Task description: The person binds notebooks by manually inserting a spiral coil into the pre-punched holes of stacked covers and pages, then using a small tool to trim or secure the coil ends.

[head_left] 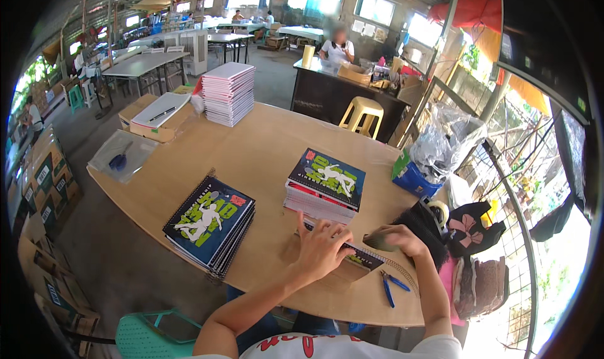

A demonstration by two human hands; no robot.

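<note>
My left hand (322, 246) lies flat, fingers spread, on a dark spiral notebook (365, 258) near the table's front edge. My right hand (395, 238) is curled around a small dark object at the notebook's right end; I cannot tell what it is. Just beyond my hands stands a short stack of notebooks (324, 186) with dark blue and green covers. A second stack of the same spiral notebooks (211, 224) sits to the left. Blue-handled pliers (391, 285) lie on the wooden table (264, 145) right of my wrist.
A tall pile of pink-edged notebooks (228, 91) stands at the table's far end, beside a cardboard box (157, 117) and a clear plastic bag (121, 154). A tape roll (437, 211), bags and a wire fence crowd the right. A teal chair (154, 334) is at lower left. Someone sits at a distant counter.
</note>
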